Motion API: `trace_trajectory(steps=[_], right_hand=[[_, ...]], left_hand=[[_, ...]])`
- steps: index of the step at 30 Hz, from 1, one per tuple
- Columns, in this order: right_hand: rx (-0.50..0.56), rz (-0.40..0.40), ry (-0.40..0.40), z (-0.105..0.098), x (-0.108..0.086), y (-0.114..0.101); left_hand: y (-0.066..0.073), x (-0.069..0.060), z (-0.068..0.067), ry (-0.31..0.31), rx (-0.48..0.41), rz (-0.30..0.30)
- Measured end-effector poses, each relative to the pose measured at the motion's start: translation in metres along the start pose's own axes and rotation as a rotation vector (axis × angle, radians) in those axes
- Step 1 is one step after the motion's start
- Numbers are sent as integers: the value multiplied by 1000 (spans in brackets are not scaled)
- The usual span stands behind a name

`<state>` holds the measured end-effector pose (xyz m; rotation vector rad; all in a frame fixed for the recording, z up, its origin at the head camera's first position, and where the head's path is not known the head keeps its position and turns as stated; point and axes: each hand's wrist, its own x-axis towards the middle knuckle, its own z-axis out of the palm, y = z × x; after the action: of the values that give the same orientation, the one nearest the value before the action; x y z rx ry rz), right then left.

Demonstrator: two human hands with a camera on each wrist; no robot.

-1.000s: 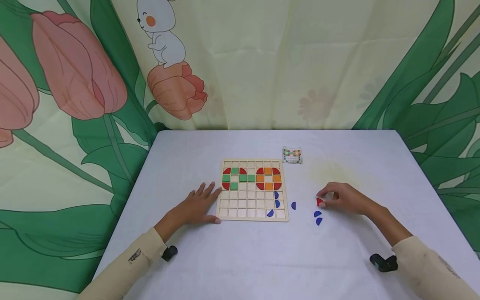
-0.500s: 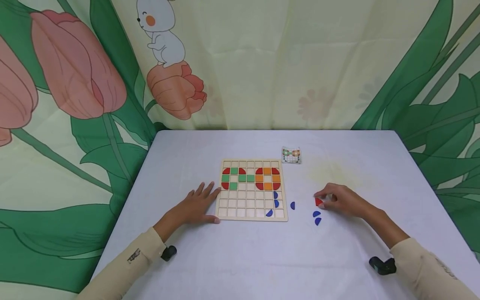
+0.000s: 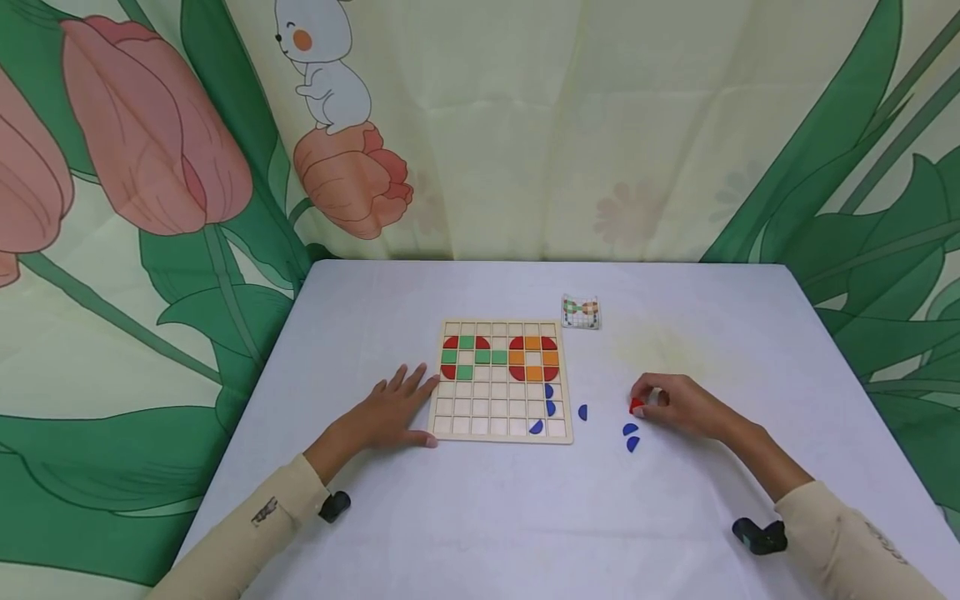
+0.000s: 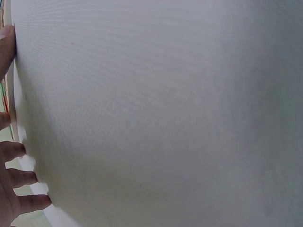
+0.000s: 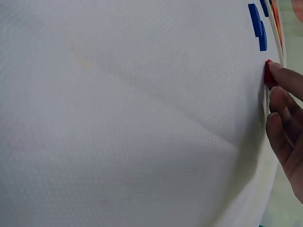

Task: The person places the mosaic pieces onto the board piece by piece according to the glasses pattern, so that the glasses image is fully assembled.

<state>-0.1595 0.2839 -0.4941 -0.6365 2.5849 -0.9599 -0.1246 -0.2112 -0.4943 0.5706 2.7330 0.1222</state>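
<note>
A wooden grid board (image 3: 482,408) lies on the table with red, green and orange tiles in its upper rows. Down its right side sit several blue half-circle tiles (image 3: 550,408). My left hand (image 3: 381,415) rests with fingers spread against the board's left edge; in the left wrist view its fingertips (image 4: 29,203) touch down by the board. To the right of the board, my right hand (image 3: 678,403) pinches a small red tile (image 3: 635,407) between thumb and finger, at the tabletop. The tile is partly covered by the fingers, and its full outline cannot be made out.
Loose blue half-circles lie between board and right hand: one (image 3: 582,412) near the board, two more (image 3: 632,444) just in front of the red tile. A small pattern card (image 3: 581,312) sits behind the board's right corner. A printed curtain (image 3: 525,167) hangs behind the white table (image 3: 480,525).
The right hand's fingers have closed in over the red tile, covering more of it, and the hand has lowered slightly. The left hand stays at the board's edge.
</note>
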Motion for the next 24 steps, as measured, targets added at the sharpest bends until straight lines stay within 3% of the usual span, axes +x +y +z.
trace_trajectory(steps=[12,18,24], right_hand=[[46,28,26,5,6,-12],[110,61,-4,9,19,-26],[138,43,-41,16,36,-39]], left_hand=[[-2,2,3,11,-4,4],[-1,1,2,12,3,3],[0,1,0,6,-8,0]])
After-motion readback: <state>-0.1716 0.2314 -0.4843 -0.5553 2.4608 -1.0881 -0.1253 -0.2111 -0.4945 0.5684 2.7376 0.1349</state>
